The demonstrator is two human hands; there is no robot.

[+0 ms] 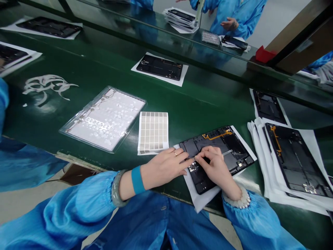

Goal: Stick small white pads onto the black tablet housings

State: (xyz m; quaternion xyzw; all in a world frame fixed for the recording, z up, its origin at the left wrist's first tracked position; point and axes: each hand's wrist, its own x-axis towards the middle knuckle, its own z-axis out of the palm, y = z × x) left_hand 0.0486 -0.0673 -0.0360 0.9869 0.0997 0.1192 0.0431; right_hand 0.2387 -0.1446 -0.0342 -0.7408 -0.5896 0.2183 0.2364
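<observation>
A black tablet housing lies open side up on a white sheet, its orange flex cable running along the far edge. Across its left end rests my left hand, fingers stretched out and index fingertip close to the right fingers. My right hand is over the middle of the housing, thumb and finger pinched together near the connector parts. Whatever is in that pinch is too small to make out. Left of the hands lies a sheet of beige square stickers.
A clear tray with small white parts lies further left, beyond it curled white strips. Another tablet housing sits on paper at the back. On the right are stacked housings with paper between. Co-workers in blue stand across the bench.
</observation>
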